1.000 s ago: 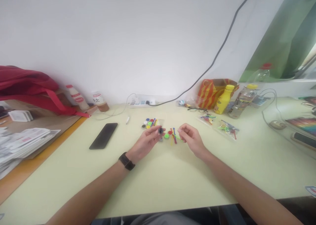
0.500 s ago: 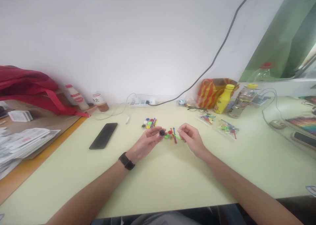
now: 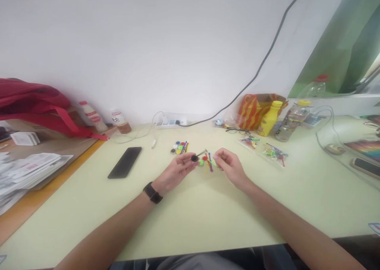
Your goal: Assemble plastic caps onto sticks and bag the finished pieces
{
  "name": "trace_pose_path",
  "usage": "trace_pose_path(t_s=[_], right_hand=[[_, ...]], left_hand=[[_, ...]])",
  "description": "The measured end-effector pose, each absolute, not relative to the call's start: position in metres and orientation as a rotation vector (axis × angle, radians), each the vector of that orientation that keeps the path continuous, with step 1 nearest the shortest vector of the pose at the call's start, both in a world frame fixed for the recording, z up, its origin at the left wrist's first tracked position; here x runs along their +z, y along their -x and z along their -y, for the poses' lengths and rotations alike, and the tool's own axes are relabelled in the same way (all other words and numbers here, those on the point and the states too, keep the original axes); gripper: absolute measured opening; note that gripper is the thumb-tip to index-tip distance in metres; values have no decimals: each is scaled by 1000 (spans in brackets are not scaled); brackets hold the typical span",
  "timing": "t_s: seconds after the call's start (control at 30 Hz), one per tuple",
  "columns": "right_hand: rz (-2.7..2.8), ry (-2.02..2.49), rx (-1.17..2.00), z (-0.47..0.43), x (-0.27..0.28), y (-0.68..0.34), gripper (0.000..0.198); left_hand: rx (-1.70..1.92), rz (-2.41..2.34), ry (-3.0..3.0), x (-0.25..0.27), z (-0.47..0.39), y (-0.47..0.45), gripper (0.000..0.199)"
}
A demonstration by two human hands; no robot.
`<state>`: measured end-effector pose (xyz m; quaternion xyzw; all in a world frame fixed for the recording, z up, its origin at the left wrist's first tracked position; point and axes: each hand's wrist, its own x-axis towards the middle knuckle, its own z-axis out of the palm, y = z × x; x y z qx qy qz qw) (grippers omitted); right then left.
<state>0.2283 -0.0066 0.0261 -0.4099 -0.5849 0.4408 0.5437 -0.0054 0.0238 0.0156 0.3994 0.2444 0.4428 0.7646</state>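
the black round piece is up in the air just over the table, clamped between the thumb and fingers of the left hand, and a thin dark stick slants from beside it, up toward the far right; from here i can't tell if the two are joined. the right hand is near it, thumb and forefinger bent toward each other, with a light green stick running right up to the fingertips; whether they are closed on it, i cannot tell. between the hands lie a red disc, a green disc and a blue stick among other bright bits. just past the left fingers there's a small group of colored discs and sticks. a black watch sits on the left wrist, and a dark phone lies farther left. off to the right are two clear bags of colored parts, and behind them a pair of glasses, a red-and-yellow striped bag and a yellow bottle. a white power strip rests by the wall, a gray cable climbing away from it. papers and a red cloth bag fill the left end.
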Motion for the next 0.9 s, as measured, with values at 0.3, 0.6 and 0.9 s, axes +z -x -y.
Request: trace_pose_path(t_s=[0.3,0.6,0.9], right_hand=[[1384,960,1072,9,29,-226,28],[1413,951,1049,8,27,-227,25],[1542,865,1176,9,22,-227,30]], left_hand=[[958,-528,-887,18,-23,5,23],[933,-551,-918,20,-22,3,23],[855,-614,-1089,22,-16,-1,18]])
